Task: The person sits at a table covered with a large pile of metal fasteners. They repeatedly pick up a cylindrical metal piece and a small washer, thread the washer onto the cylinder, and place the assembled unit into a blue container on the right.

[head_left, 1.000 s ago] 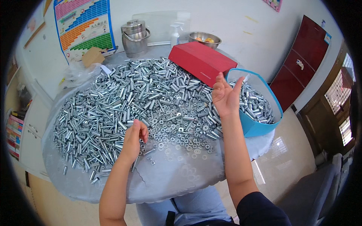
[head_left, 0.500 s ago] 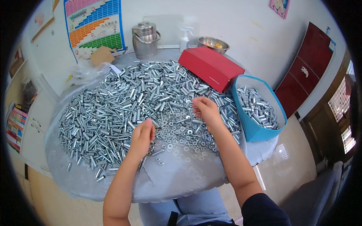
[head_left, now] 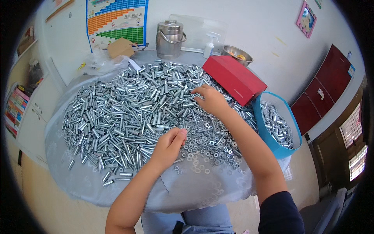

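A big heap of short silver metal sleeves [head_left: 124, 109] covers the round table, with a patch of small washers [head_left: 204, 146] at its near side. My left hand [head_left: 168, 147] lies at the edge of the washers, thumb and fingertips pinched together on one. My right hand [head_left: 211, 100] rests palm down on the sleeves further back. Its fingers curl into the heap, so what they hold is hidden. A blue tub [head_left: 260, 121] partly filled with sleeves stands to the right of that hand.
A red flat box [head_left: 233, 78] lies behind the tub. At the back stand a steel lidded pot [head_left: 170, 39], a spray bottle [head_left: 209, 46], a metal bowl [head_left: 237, 54], a cardboard box [head_left: 120, 47] and a plastic bag [head_left: 96, 64]. A dark red cabinet [head_left: 323, 93] is at the right.
My right hand has come back from above the blue tub to the heap and moved further onto the sleeves. My left hand has stayed at the washers.
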Demonstrator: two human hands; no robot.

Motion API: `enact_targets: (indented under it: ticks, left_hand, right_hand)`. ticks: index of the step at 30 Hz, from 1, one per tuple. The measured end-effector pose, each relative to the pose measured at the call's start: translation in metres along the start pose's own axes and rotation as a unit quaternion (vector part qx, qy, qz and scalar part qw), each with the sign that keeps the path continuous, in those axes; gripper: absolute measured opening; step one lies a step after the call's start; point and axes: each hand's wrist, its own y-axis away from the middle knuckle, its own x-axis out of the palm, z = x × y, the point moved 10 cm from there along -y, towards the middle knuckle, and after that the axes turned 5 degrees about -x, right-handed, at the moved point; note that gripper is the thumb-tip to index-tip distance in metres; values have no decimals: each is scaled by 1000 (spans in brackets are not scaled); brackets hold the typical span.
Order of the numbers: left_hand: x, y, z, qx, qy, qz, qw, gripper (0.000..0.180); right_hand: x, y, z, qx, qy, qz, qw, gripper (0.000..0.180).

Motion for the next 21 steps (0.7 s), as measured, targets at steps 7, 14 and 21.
enact_targets:
  ticks: [7, 14, 21]
  left_hand:
    - [0, -1, -6, 8, 12, 4, 1000, 29]
    - [-5, 1, -4, 21, 4, -6, 1000, 30]
    - [-5, 2, -12, 33, -16, -24, 999, 35]
  right_hand:
    - [54, -30, -25, -27, 40, -13, 999, 26]
    - [55, -28, -23, -5, 122, 48, 991, 13]
    - [37, -10, -45, 34, 67, -24, 997, 18]
